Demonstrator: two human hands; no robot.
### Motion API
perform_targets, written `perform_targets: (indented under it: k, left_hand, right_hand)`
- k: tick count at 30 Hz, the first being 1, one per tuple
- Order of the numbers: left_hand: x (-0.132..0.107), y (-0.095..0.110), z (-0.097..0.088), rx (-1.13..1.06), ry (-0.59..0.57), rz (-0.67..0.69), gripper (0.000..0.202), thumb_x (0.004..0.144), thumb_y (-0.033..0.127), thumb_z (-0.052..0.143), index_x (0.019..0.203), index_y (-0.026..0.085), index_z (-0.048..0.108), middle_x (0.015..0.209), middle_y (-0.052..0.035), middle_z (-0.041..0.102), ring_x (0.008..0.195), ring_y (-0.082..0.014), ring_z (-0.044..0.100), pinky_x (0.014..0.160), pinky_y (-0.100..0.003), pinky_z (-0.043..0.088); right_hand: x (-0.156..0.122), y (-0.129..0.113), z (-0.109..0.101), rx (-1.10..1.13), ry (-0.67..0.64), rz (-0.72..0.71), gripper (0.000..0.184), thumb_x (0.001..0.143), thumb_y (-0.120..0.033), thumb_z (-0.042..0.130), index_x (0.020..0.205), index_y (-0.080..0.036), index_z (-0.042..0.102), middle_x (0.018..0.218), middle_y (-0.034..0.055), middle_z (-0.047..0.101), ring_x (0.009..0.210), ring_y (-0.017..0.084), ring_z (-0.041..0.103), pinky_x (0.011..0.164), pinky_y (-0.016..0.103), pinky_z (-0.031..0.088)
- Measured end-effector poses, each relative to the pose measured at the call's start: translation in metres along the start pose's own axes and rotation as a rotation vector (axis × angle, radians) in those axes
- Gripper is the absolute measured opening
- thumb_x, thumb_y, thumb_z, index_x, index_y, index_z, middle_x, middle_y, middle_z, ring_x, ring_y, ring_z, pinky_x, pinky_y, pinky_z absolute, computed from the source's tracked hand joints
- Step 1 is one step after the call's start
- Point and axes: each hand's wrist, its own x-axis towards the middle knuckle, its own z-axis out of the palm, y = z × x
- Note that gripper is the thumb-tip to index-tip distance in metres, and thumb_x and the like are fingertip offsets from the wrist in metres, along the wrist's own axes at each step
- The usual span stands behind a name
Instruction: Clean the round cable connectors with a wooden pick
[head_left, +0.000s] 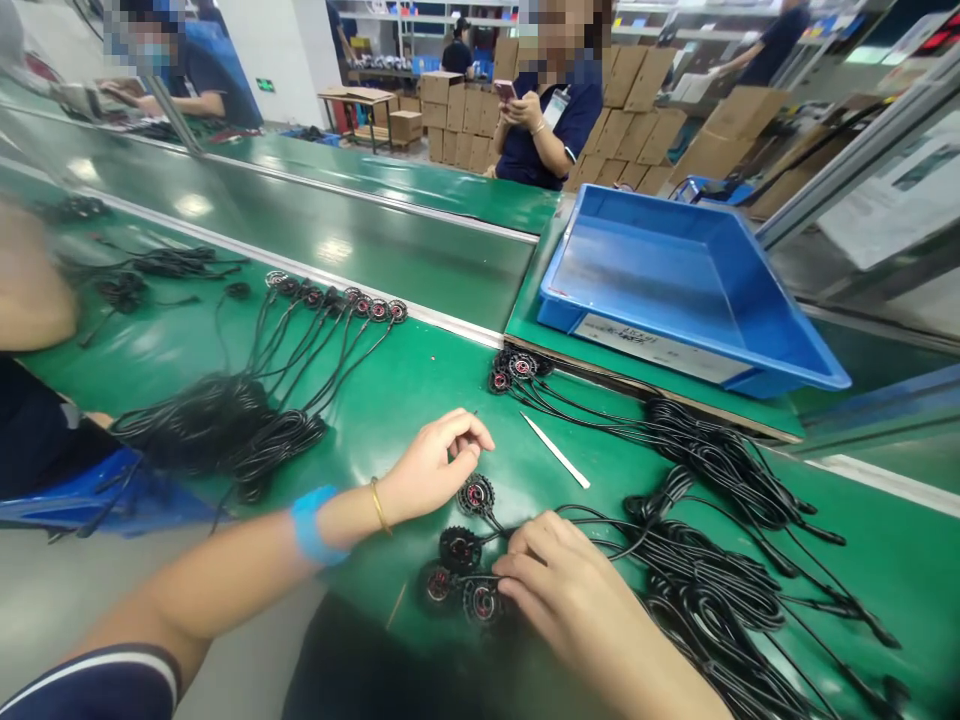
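Note:
My left hand hovers over the green bench, fingers pinched together on something thin I cannot make out, just above a round black disc with a red centre. My right hand lies on the bench with fingers curled, pressing on the black cables beside three more discs. A blue band and a gold bracelet sit on my left wrist. A white stick lies just beyond the hands.
Another row of discs with coiled cables lies at left, a small cluster near an empty blue tray. A co-worker's arm is at far left. People and stacked cartons stand beyond the conveyor.

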Motion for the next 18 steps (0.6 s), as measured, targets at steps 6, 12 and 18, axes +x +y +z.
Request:
perform_targets:
  k: [6, 12, 18]
  left_hand:
    - [0.000, 0.001, -0.001, -0.010, -0.081, -0.035, 0.018, 0.086, 0.009, 0.046, 0.089, 0.018, 0.062, 0.089, -0.0019, 0.059, 0.080, -0.0152, 0.055, 0.074, -0.027, 0.044]
    - [0.001, 0.003, -0.004, 0.040, -0.094, -0.032, 0.017, 0.088, 0.011, 0.047, 0.089, 0.018, 0.062, 0.088, -0.0019, 0.058, 0.085, -0.0166, 0.056, 0.079, -0.029, 0.045]
    - [0.003, 0.003, -0.001, 0.061, -0.095, -0.043, 0.017, 0.088, 0.011, 0.047, 0.088, 0.017, 0.063, 0.087, -0.0030, 0.059, 0.082, -0.0167, 0.056, 0.076, -0.029, 0.046]
  right_hand:
    - [-0.002, -0.004, 0.004, 0.003, -0.002, 0.044, 0.012, 0.095, -0.021, 0.051, 0.089, -0.023, 0.062, 0.084, 0.0012, 0.057, 0.081, 0.019, 0.049, 0.074, 0.035, 0.039]
    - [-0.004, -0.002, 0.004, 0.053, 0.054, 0.053, 0.009, 0.095, -0.024, 0.053, 0.094, -0.026, 0.061, 0.085, 0.0004, 0.057, 0.081, 0.019, 0.049, 0.074, 0.034, 0.038]
    - [0.000, 0.007, 0.013, 0.008, 0.153, -0.028, 0.009, 0.092, -0.021, 0.054, 0.086, -0.025, 0.060, 0.079, 0.0014, 0.056, 0.074, 0.019, 0.051, 0.067, 0.033, 0.039]
